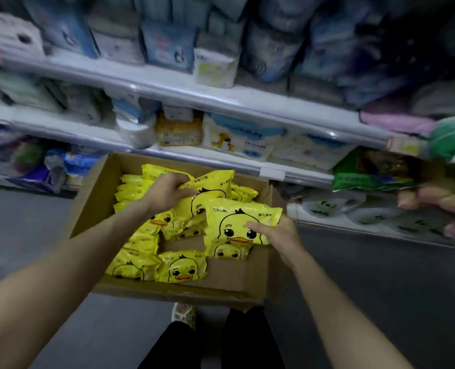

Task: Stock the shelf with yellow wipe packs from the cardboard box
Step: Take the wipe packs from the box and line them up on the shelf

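Observation:
An open cardboard box point(237, 276) stands on the floor in front of the shelves, holding several yellow wipe packs with a duck face point(182, 266). My left hand point(167, 190) is closed on a yellow pack point(211, 182) at the back of the box, lifted at a tilt. My right hand point(273, 231) grips another yellow pack point(237, 222) by its right edge, thumb across the front, above the box's right side. The shelf point(194, 155) runs just behind the box, with a few yellow packs point(178, 129) on it.
The shelves hold white, blue and green tissue and wipe packages. A white roll pack point(137, 133) sits left of the shelved yellow packs. Green packs point(373, 169) and white panda-print packs point(354, 211) lie at the right. Grey floor surrounds the box; my shoe point(183, 314) is below it.

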Demonstrator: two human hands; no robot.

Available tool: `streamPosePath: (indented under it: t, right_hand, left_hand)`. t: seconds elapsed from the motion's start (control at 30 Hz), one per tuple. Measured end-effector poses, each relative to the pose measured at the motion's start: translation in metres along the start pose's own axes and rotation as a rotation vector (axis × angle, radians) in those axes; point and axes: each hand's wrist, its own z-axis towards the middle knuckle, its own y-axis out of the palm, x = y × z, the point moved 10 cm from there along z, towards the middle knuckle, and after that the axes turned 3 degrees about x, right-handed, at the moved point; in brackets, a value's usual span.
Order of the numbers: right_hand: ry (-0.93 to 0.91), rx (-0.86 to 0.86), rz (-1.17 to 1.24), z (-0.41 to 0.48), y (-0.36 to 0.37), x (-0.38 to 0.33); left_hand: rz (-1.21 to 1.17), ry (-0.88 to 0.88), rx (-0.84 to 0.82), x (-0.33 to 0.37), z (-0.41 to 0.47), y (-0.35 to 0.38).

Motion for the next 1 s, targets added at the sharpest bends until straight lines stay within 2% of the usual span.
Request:
streamPosePath:
  t: [0.33, 0.5, 0.77, 1.0]
  right_hand:
    - [-0.401, 0.081, 0.066, -0.075, -0.099, -0.21]
    - [-0.541, 0.106, 0.085, -0.1, -0.145, -0.287]
    - [-0.674, 0.119, 0.091, -0.093, -0.201, -0.373]
    - [-0.718, 0.09, 0.135, -0.06, -0.228, -0.427]
  left_hand:
    - [0.19, 0.38, 0.178, 0.235, 0.007, -0.146]
    - [0.152, 0.512, 0.24, 0.333, 0.004, -0.192]
    - [0.155, 0.595, 0.284, 0.434, 0.03, -0.225]
    - [0.408, 0.577, 0.336, 0.481, 0.093, -0.234]
